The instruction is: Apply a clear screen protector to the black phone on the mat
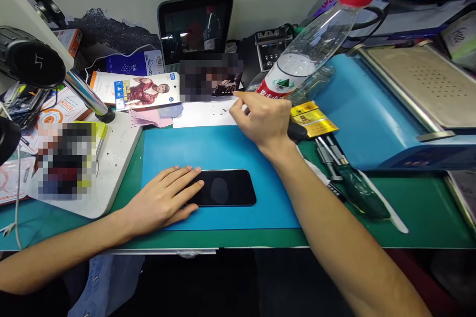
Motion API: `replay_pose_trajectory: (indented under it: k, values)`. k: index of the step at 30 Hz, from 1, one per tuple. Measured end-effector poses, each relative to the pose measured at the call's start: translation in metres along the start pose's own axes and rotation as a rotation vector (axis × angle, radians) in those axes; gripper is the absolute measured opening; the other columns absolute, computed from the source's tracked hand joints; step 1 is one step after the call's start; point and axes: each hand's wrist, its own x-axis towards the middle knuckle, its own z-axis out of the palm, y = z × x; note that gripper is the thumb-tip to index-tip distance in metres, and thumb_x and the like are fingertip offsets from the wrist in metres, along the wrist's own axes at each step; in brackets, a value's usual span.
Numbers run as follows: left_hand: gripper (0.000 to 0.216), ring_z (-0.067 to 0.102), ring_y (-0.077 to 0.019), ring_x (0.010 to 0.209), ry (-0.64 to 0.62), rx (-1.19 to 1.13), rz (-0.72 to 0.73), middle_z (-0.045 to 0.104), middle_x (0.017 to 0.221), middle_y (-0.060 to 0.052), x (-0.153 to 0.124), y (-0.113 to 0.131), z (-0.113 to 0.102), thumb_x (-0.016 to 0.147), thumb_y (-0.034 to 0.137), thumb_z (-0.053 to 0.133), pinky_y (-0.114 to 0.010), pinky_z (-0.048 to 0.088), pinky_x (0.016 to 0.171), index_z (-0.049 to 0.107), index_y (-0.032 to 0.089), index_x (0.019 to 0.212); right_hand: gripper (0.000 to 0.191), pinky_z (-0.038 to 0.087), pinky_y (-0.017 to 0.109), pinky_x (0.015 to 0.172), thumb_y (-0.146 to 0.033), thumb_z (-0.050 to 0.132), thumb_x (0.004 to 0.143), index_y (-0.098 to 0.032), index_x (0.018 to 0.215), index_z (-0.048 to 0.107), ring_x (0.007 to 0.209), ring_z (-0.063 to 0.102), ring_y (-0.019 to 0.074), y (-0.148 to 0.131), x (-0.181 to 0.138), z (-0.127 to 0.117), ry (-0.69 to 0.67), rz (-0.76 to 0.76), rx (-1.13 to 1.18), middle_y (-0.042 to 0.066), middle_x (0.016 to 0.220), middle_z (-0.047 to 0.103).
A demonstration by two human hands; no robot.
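Observation:
A smartphone (227,188) with a dark screen and a round smudge lies face up on a blue mat (171,146). My left hand (167,198) rests flat over the phone's left end, fingers stretched out. Beyond the mat's far right part, my right hand (262,116) is closed, its fingers curled in. What they hold, if anything, is hidden. A dark rounded handle end (297,131) shows right beside this hand; whether it is gripped I cannot tell. A plastic bottle (284,77) with a red cap leans just behind the right hand.
A blue machine with a metal plate (412,89) stands at right. Several slim tools (329,156) and a yellow packet (314,119) lie before it. A dark-screened device (195,27) leans against the wall. At left are a white stand base (117,158) and boxes.

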Motion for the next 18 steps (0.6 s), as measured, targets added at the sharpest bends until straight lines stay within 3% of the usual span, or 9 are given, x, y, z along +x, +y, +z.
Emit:
replay_pose_trajectory:
  k: [2, 7, 14, 18]
  values:
    - [0.044, 0.062, -0.0324, 0.145, 0.0, 0.002, 0.001, 0.058, 0.16, -0.019, 0.0, 0.0, 0.0, 0.111, 0.035, 0.059, -0.05, 0.054, 0.122, 0.061, 0.011, 0.147, 0.038, 0.051, 0.039, 0.067, -0.025, 0.05, 0.097, -0.014, 0.11, 0.084, 0.083, 0.079, 0.0296, 0.009, -0.001, 0.002, -0.029, 0.035, -0.044, 0.013, 0.102, 0.085]
    - [0.047, 0.059, -0.0312, 0.148, -0.013, -0.019, -0.011, 0.055, 0.163, -0.018, -0.001, -0.001, 0.0, 0.11, 0.035, 0.059, -0.05, 0.05, 0.125, 0.058, 0.013, 0.152, 0.038, 0.054, 0.039, 0.069, -0.023, 0.049, 0.095, -0.016, 0.106, 0.084, 0.084, 0.079, 0.0287, 0.009, -0.002, 0.01, -0.071, 0.031, 0.0, 0.013, 0.113, 0.084]
    - [0.044, 0.062, -0.0317, 0.145, -0.002, 0.008, -0.001, 0.058, 0.161, -0.018, 0.002, 0.0, -0.002, 0.111, 0.034, 0.058, -0.049, 0.053, 0.122, 0.06, 0.011, 0.148, 0.031, 0.051, 0.041, 0.062, -0.025, 0.05, 0.094, -0.022, 0.082, 0.079, 0.089, 0.081, 0.029, 0.008, -0.002, 0.011, -0.052, -0.03, 0.034, 0.006, 0.133, 0.078]
    - [0.042, 0.062, -0.032, 0.144, -0.004, 0.019, 0.004, 0.059, 0.16, -0.018, 0.002, 0.001, -0.003, 0.111, 0.035, 0.057, -0.05, 0.055, 0.12, 0.062, 0.01, 0.146, 0.034, 0.052, 0.042, 0.063, -0.026, 0.049, 0.095, -0.02, 0.091, 0.082, 0.087, 0.081, 0.0294, 0.008, -0.002, 0.01, -0.039, -0.019, 0.049, 0.008, 0.131, 0.078]
